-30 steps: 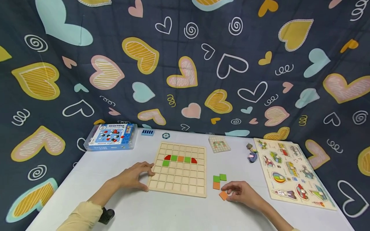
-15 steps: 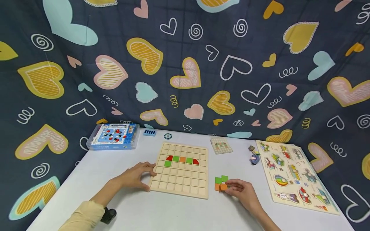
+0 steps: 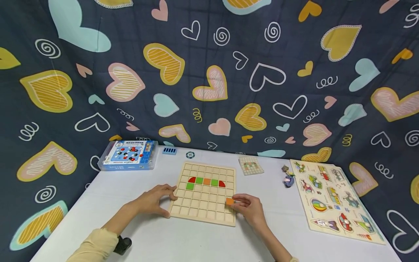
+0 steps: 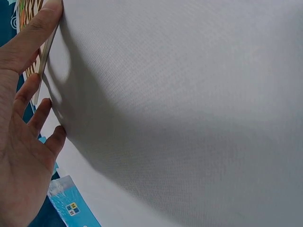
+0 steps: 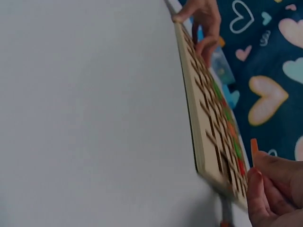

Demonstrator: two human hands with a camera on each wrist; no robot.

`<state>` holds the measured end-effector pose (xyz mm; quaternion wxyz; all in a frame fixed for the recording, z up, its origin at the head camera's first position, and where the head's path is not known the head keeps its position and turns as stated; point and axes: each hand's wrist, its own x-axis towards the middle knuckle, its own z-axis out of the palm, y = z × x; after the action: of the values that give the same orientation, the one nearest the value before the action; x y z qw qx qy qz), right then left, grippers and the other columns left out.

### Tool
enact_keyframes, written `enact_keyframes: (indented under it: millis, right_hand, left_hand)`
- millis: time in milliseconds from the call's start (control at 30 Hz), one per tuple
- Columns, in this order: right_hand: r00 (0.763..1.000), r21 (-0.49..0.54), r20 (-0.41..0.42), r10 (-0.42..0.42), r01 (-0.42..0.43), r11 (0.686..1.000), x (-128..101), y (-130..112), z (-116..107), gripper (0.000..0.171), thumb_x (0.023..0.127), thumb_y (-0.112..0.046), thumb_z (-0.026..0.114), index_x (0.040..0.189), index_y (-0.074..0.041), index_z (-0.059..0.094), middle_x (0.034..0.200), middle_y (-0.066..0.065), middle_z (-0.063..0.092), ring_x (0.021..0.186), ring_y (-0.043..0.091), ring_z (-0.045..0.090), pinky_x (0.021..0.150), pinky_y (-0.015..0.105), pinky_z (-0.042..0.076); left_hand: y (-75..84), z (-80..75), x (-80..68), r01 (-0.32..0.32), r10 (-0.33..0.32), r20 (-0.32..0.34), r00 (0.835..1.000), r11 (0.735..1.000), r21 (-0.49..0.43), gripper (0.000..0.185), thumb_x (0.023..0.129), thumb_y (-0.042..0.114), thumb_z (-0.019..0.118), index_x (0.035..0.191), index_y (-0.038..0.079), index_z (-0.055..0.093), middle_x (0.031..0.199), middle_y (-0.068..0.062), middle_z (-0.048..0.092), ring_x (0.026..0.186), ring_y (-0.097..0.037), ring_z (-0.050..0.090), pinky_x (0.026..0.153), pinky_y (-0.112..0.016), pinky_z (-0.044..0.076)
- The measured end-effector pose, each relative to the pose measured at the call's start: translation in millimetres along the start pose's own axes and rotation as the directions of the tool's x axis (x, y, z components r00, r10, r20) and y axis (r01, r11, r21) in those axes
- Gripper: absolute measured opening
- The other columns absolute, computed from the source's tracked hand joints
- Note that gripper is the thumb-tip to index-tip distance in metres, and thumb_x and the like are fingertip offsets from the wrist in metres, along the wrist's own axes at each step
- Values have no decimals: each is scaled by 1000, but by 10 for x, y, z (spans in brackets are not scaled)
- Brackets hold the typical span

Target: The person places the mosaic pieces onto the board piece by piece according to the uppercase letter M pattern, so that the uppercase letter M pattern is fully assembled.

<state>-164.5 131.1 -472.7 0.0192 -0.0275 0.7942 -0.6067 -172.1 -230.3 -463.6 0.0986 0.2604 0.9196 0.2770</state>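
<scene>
While the left hand [image 3: 154,200] steadies the grid board [image 3: 205,193], the right hand [image 3: 248,209] pinches 1 orange tile [image 3: 230,201] above it.

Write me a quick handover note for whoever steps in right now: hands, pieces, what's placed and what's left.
Left hand: fingers rest on the left edge of the wooden grid board, steadying it.
Right hand: pinches an orange square tile held over the board's right side, not yet seated in a cell.
Done: one row holds a red curved piece, green, orange, green and another red curved piece; one green tile sits below its left end.
Left: seat the orange tile; most cells are bare. The pattern card lies behind the board. No spare tiles show in the head view now; the right hand may be covering them.
</scene>
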Motion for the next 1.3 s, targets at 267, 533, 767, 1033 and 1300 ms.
enact_keyframes:
  millis: [267, 533, 767, 1033, 1300]
  right_hand:
    - [992, 58, 93, -85, 80, 995, 31, -269, 415, 24, 79, 10, 71, 102, 13, 65, 98, 27, 68, 84, 36, 68, 69, 29, 57]
    - [982, -7, 55, -183, 183, 983, 264, -127, 889, 22, 74, 5, 76, 95, 4, 71, 89, 14, 72, 72, 17, 69, 61, 20, 54]
    - [965, -86, 38, -259, 261, 961, 348, -161, 1100, 20, 71, 9, 76, 89, 5, 70, 82, 13, 71, 66, 12, 64, 59, 20, 52]
    - [960, -64, 60, -272, 275, 959, 344, -152, 1214, 23, 69, 11, 78, 91, 7, 69, 85, 17, 71, 69, 16, 66, 62, 20, 53]
    - [965, -1, 73, -252, 253, 967, 329, -200, 1279, 23, 70, 13, 76, 91, 9, 67, 85, 20, 70, 72, 23, 69, 61, 19, 53]
  left_hand:
    - [23, 7, 16, -26, 26, -6, 1000, 1000, 7, 44, 67, 37, 84, 104, 22, 66, 141, -15, 47, 123, -40, 43, 96, -61, 39]
    - [6, -13, 80, -3, 3, 12, 1000, 1000, 5, 43, 69, 39, 83, 104, 23, 65, 142, -13, 46, 125, -39, 42, 96, -62, 39]
    - [21, -11, 110, -12, 12, 11, 1000, 1000, 9, 44, 69, 38, 84, 105, 22, 66, 141, -15, 47, 123, -40, 43, 93, -64, 40]
    - [17, 30, 47, 12, -12, 5, 1000, 1000, 3, 43, 68, 40, 84, 104, 23, 66, 140, -13, 48, 122, -39, 44, 83, -70, 41]
    - [-16, 11, 3, 18, -18, 3, 1000, 1000, -2, 46, 67, 41, 84, 106, 23, 67, 140, -13, 48, 122, -40, 43, 83, -71, 39]
